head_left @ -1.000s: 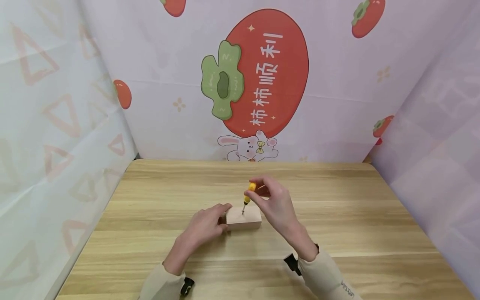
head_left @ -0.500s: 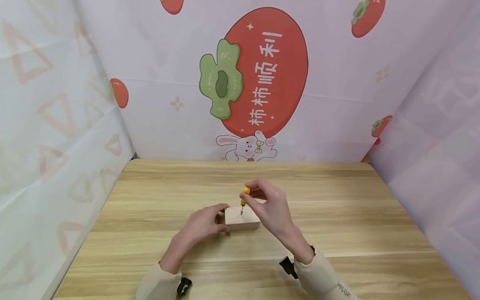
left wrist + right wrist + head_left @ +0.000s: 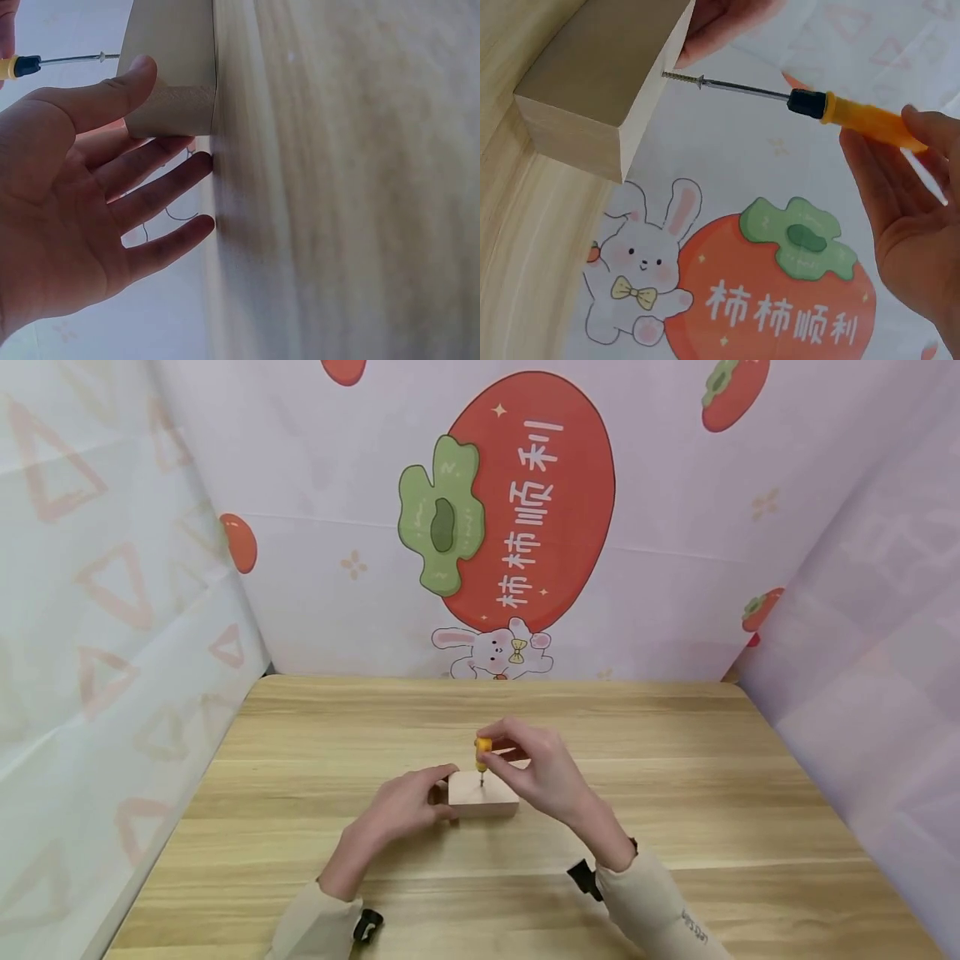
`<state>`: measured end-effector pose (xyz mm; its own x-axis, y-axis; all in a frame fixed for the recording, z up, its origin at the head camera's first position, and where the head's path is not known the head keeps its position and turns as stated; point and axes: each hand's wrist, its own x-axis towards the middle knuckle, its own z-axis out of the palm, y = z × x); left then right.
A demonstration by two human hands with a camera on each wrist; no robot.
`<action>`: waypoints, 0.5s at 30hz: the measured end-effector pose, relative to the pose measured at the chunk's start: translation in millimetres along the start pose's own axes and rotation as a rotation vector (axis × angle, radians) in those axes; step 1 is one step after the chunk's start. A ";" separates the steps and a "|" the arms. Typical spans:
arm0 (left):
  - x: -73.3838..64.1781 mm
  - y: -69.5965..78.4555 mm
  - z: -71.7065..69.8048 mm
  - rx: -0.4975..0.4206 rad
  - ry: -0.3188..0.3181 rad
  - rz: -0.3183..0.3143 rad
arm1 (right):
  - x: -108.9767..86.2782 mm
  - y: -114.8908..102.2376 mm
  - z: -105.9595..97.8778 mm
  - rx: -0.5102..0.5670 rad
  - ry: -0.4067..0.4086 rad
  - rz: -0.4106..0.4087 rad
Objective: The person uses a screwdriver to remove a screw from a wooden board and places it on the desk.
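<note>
A pale wooden block (image 3: 483, 807) lies on the wooden table, its left end held between the thumb and fingers of my left hand (image 3: 405, 803). In the left wrist view the thumb (image 3: 139, 79) presses the block's near side. My right hand (image 3: 543, 772) pinches the yellow handle of a screwdriver (image 3: 870, 120), which stands nearly upright over the block. A threaded screw (image 3: 681, 78) sticks out of the block's top face with much of its thread showing. The screwdriver's tip sits at the screw's head, in line with it.
The wood-grain table (image 3: 675, 827) spreads around both hands. Behind it hangs a cloth (image 3: 322, 602) printed with persimmons and a rabbit; patterned cloths also close off both sides. Black wrist mounts (image 3: 367, 925) show at the sleeves.
The screwdriver has gone from leaning right to nearly upright as my right hand shifted slightly left. My left hand keeps hold of the block's end.
</note>
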<state>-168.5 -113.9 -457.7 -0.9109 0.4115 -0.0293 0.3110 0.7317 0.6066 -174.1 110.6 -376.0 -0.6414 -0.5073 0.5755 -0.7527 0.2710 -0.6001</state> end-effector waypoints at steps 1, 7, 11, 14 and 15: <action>0.1 0.0 -0.6 0.002 0.001 -0.001 | 0.0 -0.8 2.2 -0.019 0.018 0.009; -2.0 1.6 -1.1 -0.010 -0.012 -0.008 | -2.4 -3.2 12.9 -0.108 0.167 0.067; -2.7 1.9 0.5 -0.012 -0.010 -0.024 | -2.6 -5.1 13.3 -0.138 0.215 0.103; -2.4 2.2 0.4 -0.004 -0.004 -0.029 | -1.3 -8.4 10.4 -0.113 0.213 0.133; -2.4 2.4 0.0 -0.004 -0.003 -0.026 | -0.7 -10.1 8.9 -0.097 0.205 0.146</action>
<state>-165.6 -113.2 -456.2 -0.9177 0.3943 -0.0479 0.2860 0.7398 0.6090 -164.7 100.9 -375.3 -0.7535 -0.2835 0.5932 -0.6544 0.4114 -0.6345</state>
